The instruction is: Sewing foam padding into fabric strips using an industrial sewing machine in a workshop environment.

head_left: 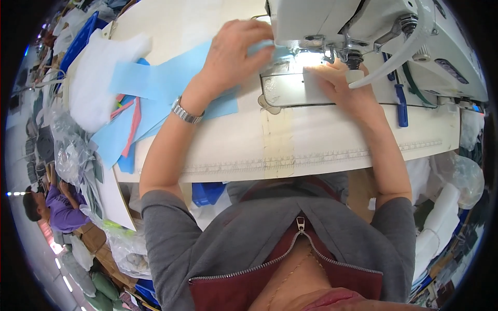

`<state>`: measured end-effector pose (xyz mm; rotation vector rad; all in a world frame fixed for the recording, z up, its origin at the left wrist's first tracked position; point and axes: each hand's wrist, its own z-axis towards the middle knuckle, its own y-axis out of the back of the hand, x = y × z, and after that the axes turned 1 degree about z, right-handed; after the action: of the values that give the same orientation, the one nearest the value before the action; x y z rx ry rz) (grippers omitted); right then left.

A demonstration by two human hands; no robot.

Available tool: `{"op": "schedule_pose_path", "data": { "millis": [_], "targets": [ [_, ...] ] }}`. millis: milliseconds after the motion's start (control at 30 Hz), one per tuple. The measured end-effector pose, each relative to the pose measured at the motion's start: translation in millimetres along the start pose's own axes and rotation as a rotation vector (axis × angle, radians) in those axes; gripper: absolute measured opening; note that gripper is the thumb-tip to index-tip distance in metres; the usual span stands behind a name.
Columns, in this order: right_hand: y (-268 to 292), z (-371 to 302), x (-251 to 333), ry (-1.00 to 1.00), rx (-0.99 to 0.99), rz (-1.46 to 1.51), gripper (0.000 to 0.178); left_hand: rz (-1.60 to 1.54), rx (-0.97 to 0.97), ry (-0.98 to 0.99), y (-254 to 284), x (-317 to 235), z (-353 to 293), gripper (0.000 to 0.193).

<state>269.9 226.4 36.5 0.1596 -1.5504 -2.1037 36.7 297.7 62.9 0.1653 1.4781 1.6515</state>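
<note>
A white sewing machine (321, 18) stands at the far side of the table, its lamp bright over the needle area. My left hand (236, 54) is curled to the left of the needle, with light blue fabric (259, 47) between the thumb and fingers. That fabric runs toward the presser foot (329, 52). On the needle's right, my right hand (345, 85) rests over the metal bed plate (290, 89); its fingertips are partly hidden by machine parts and glare. More light blue fabric pieces (168, 78) lie spread left of my left hand.
White padding (96, 88) and pink strips (133, 127) lie on the table's left. A blue-handled screwdriver (401, 106) rests right of my right hand. A printed ruler strip (321, 157) follows the near edge. A person in purple (65, 207) is far left.
</note>
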Motion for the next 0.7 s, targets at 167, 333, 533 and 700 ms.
{"op": "schedule_pose_path", "data": {
  "millis": [167,333,533,700],
  "targets": [
    [-3.4,-3.2,6.8,0.064,-0.09,0.046,0.017,0.135,-0.038,0.199,-5.4,1.2,9.0,0.031],
    [4.2,-5.1,19.0,0.013,-0.011,0.044,0.014,0.04,0.02,0.259,5.3,3.1,-9.2,0.029],
    [23.6,-9.7,49.3,0.084,-0.048,0.187,0.013,-0.29,0.059,0.409,47.2,-17.7,-55.1,0.032],
    [26.2,-10.0,73.9,0.001,0.005,0.313,0.013,-0.118,-0.026,0.326,37.8,-30.2,-55.1,0.043]
  ]
}}
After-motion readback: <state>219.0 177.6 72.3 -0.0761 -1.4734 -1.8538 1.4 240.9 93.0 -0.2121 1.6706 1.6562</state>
